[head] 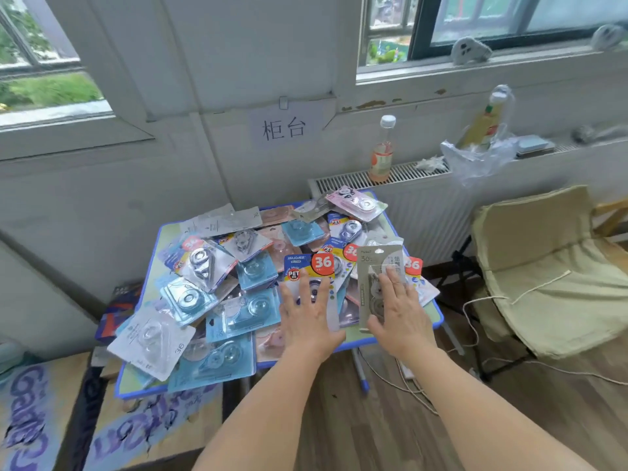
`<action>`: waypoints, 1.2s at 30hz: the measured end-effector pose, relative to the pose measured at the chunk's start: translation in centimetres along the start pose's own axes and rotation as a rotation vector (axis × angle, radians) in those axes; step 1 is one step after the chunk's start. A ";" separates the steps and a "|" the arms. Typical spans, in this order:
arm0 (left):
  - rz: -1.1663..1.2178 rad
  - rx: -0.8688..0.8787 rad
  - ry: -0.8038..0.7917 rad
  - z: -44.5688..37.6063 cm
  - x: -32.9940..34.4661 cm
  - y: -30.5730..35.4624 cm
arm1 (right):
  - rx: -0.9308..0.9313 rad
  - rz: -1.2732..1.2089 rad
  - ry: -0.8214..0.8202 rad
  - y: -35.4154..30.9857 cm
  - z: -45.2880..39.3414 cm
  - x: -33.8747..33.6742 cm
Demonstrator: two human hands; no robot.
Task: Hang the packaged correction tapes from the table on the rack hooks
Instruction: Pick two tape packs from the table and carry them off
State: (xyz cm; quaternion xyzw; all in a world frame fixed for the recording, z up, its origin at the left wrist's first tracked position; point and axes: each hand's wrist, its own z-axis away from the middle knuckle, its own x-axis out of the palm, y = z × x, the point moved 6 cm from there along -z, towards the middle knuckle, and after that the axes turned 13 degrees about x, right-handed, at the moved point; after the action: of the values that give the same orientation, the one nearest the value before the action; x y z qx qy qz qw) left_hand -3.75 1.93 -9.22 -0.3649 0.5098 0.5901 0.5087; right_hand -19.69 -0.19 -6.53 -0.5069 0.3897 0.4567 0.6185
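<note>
Pick-up step, at the near right edge of the tabletop point(438, 312). The right hand point(399, 317) holds a grey carded correction tape point(372, 287) upright, thumb on its left edge, fingers across the blister. The left hand point(307, 317) rests with spread fingers on a blue-and-yellow pack point(306, 266). Next, probably, carrying them to the rack, which is out of view. Further packs point(190, 297) cover the table beyond.

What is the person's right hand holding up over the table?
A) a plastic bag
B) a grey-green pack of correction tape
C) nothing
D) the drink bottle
B: the right hand grips a grey-green pack, raised upright above the pile on the table; the bottle stands untouched on the radiator.
</note>
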 end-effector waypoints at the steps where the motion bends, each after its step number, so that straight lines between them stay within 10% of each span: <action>1: -0.014 0.036 -0.003 -0.4 -0.3 0.6 | 0.029 -0.008 0.020 0.6 0.3 -0.6; 18: -0.123 0.801 -0.101 4.0 3.2 17.1 | 0.751 -0.123 0.223 14.1 16.8 -2.4; 36: -0.220 1.421 -0.202 32.8 12.7 41.4 | 1.345 -0.212 0.500 30.3 53.2 -2.6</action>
State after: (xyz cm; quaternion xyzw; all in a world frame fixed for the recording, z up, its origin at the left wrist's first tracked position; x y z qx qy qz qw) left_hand -43.84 38.28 -4.69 0.0608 0.6807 0.0927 0.7241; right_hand -48.46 53.79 -2.53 -0.1410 0.6649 -0.0737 0.7298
